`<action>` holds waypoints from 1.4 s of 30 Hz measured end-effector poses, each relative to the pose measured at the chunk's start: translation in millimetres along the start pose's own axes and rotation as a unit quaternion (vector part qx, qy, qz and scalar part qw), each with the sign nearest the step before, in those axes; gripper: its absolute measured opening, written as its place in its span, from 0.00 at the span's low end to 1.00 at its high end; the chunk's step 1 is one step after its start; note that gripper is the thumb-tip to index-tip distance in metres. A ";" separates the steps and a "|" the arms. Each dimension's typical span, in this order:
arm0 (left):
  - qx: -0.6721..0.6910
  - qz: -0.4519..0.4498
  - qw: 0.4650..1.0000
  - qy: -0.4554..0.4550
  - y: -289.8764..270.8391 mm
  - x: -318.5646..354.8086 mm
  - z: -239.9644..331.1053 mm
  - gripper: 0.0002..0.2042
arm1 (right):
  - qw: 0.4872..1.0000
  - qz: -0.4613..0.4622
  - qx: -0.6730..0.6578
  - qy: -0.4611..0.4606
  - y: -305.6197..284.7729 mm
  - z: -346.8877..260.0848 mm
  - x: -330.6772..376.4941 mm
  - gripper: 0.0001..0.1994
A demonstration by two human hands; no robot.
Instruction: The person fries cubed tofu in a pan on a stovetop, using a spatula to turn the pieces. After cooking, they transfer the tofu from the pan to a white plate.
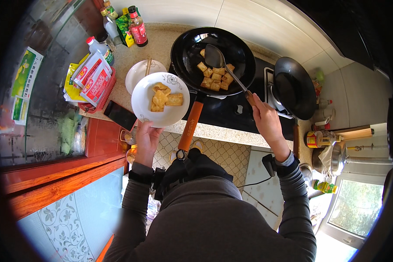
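My left hand grips the near edge of a white flower-patterned plate. Several golden fried tofu pieces lie on this plate, which I hold just left of a black wok. In the wok, browned tofu cubes sit in a cluster. My right hand is closed around the handle of a metal wok spatula. Its blade is over the wok, at the far side of the cubes. The wok's orange-brown handle points toward me, with neither hand on it.
A second dark pan stands on the right burner. Behind the held plate is another plate with chopsticks. A phone, a red basket of packets and a red-labelled sauce bottle are on the left counter.
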State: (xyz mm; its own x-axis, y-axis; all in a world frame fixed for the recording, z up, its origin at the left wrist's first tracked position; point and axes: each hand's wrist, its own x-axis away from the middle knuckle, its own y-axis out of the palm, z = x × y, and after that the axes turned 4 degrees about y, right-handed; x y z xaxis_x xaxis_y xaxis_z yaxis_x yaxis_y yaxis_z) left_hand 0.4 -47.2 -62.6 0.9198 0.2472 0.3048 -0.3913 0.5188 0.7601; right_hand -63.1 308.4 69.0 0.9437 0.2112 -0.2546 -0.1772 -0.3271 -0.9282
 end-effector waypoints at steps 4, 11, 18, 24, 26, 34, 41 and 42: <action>0.005 0.000 1.000 0.008 1.2 2.4 -0.5 0.23 | 1.000 -0.031 -0.001 0.004 -1.0 -7.0 -2.3 0.18; 0.001 -0.002 1.000 0.011 -5.8 2.1 -0.1 0.22 | 0.990 -0.080 -0.120 0.012 -20.6 -23.3 5.9 0.18; -0.001 -0.002 1.000 0.005 -6.1 -1.8 -1.4 0.22 | 0.950 -0.152 -0.229 0.146 -23.3 -21.0 17.3 0.18; 0.010 0.009 1.000 0.000 -1.2 -2.6 -2.1 0.22 | 0.836 -0.226 -0.425 0.261 -38.1 -7.0 23.9 0.19; 0.012 0.008 1.000 -0.003 -1.1 -3.5 -2.4 0.22 | 0.817 -0.228 -0.458 0.268 -45.0 -7.4 25.6 0.19; 0.001 0.002 1.000 0.002 3.4 -3.1 -3.5 0.23 | 0.851 -0.220 -0.425 0.213 -67.2 -23.6 31.0 0.19; 0.015 0.005 1.000 0.005 4.3 0.1 -3.3 0.23 | 0.969 -0.124 -0.214 0.000 -63.3 -50.9 37.6 0.21; 0.018 0.003 1.000 0.007 4.0 -0.3 -4.0 0.23 | 0.976 -0.102 -0.189 -0.027 -64.1 -51.8 37.5 0.21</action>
State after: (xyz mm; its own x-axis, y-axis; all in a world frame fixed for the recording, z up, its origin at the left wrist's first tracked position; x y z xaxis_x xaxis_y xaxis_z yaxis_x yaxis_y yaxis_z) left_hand -1.5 -42.0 -61.9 0.9170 0.2613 0.3013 -0.3948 0.4882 0.7783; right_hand -1.9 289.6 133.0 0.9307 0.3524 -0.0982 0.1386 -0.5880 -0.7969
